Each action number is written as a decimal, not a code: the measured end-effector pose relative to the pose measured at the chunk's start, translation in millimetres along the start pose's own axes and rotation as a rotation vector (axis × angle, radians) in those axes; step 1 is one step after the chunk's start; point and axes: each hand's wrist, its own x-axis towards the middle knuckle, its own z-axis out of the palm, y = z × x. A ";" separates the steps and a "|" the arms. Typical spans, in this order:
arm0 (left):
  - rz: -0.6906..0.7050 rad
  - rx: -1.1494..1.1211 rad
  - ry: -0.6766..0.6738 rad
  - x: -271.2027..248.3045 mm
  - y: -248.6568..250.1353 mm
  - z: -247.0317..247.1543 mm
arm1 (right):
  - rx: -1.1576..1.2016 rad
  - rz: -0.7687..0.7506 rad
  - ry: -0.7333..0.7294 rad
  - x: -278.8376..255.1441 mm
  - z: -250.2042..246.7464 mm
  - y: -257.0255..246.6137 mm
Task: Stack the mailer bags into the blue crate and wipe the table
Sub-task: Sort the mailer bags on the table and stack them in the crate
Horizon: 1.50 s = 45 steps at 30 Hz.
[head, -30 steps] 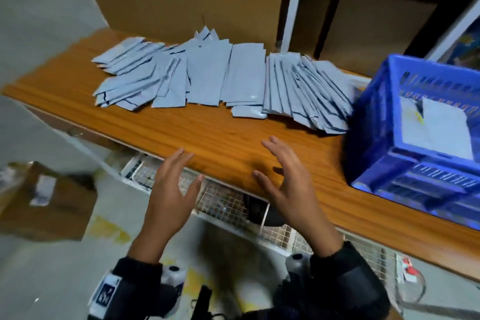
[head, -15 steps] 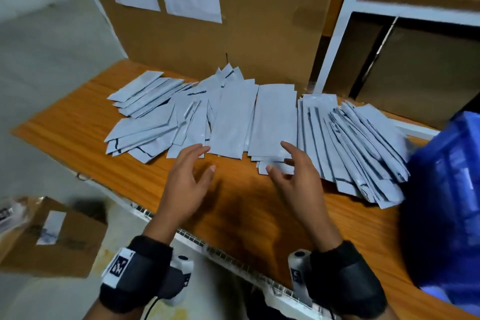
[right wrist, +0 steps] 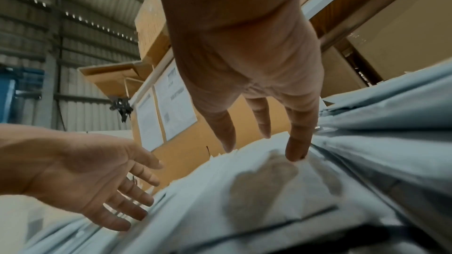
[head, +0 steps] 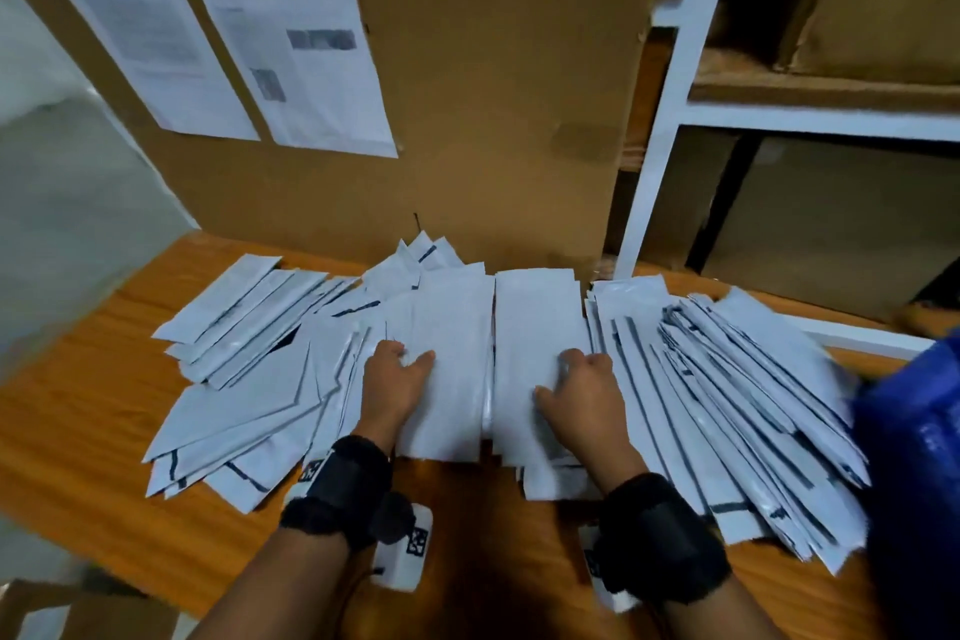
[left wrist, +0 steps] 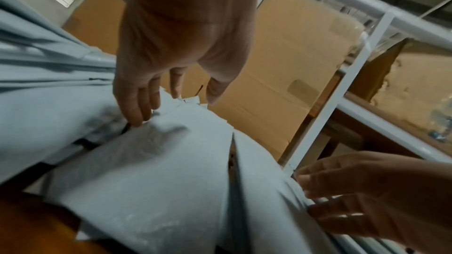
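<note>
Many grey-white mailer bags [head: 727, 405] lie fanned out across the orange wooden table [head: 104, 457]. Two neater stacks sit in the middle, one [head: 452, 379] on the left and one [head: 540, 317] on the right. My left hand [head: 405, 359] rests with straight fingers at the left edge of the left stack, fingertips [left wrist: 137, 119] touching the bags. At the right edge of the right stack is my right hand [head: 576, 369], with its fingertips [right wrist: 296, 152] pressing down there. Neither hand holds anything. The blue crate [head: 914, 473] shows blurred at the right edge.
A tall cardboard box [head: 493, 68] with printed sheets [head: 291, 26] taped on stands right behind the bags. A white shelf frame [head: 670, 120] rises at the back right. A cardboard box [head: 78, 613] sits on the floor at lower left.
Both hands have moved forward from the table's front edge onto the two middle stacks. The view has shifted left, so the crate is almost out of sight.
</note>
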 end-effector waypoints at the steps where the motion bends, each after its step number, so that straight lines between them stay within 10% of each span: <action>1: -0.015 0.029 -0.016 7.0 -1.5 1.3 | -0.035 0.025 0.010 2.7 4.0 -0.4; 26: 0.355 -0.214 -0.317 -11.3 13.6 -52.4 | 0.290 0.247 0.499 -78.7 -14.5 -34.8; 45: 0.667 -0.329 -0.401 -288.7 125.8 86.1 | 0.345 0.196 1.006 -313.0 -183.4 162.9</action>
